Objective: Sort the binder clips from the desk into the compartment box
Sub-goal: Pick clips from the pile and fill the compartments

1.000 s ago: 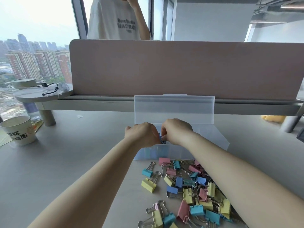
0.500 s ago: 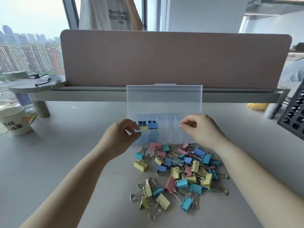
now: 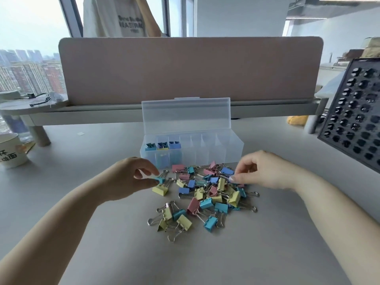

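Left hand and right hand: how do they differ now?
The left hand is at the left edge of the pile of coloured binder clips; the right hand is at its far right part. The left hand pinches a teal binder clip; the right hand's fingertips are among the clips, grip unclear. Both are in front of the clear plastic compartment box.

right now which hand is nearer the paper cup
Left. The paper cup stands far left; the left hand pinches a blue clip at the left edge of the pile, the right hand reaches into its right side.
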A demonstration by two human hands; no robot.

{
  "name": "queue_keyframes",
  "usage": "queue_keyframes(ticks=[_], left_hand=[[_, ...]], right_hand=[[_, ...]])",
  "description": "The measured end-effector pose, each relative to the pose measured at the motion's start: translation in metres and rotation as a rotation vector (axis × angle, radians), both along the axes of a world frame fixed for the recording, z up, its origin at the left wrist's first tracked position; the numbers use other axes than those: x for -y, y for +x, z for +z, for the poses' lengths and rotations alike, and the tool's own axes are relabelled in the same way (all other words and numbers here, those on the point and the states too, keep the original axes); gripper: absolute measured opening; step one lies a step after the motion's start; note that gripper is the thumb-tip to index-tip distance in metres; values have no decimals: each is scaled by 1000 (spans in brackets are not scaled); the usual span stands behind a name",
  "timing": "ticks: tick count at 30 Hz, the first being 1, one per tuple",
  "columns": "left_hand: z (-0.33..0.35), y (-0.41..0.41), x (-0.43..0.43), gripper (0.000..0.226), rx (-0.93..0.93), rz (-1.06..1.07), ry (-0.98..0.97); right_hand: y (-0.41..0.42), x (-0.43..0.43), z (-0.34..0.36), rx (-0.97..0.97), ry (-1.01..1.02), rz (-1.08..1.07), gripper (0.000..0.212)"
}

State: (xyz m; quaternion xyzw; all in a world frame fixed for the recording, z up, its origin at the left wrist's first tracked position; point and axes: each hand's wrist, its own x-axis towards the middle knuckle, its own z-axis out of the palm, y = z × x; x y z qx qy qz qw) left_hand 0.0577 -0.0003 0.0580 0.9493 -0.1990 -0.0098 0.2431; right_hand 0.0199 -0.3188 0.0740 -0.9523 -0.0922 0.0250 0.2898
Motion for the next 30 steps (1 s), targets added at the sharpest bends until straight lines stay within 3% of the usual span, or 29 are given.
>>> queue_keyframes(ticks=[4,9,15,22,30], left_hand=[[3,-6,7,26,-56,-43,111],[-11,-2,4,55,-68,62,273],[-27,4,4,40,-88,40,199],[-33,7,10,19,-25,7,95],[-33,8,12,15,-62,-7,22]], right_hand=[[-7,-5,6,-169,-156,33,46],[-5,-11,-3,-191,-276,68,51],[-2,-13,-11,-190,-282,79,41],[-2,-5,-2,-154,-124,17,28],[2,2,1,-95,254,-29,21]])
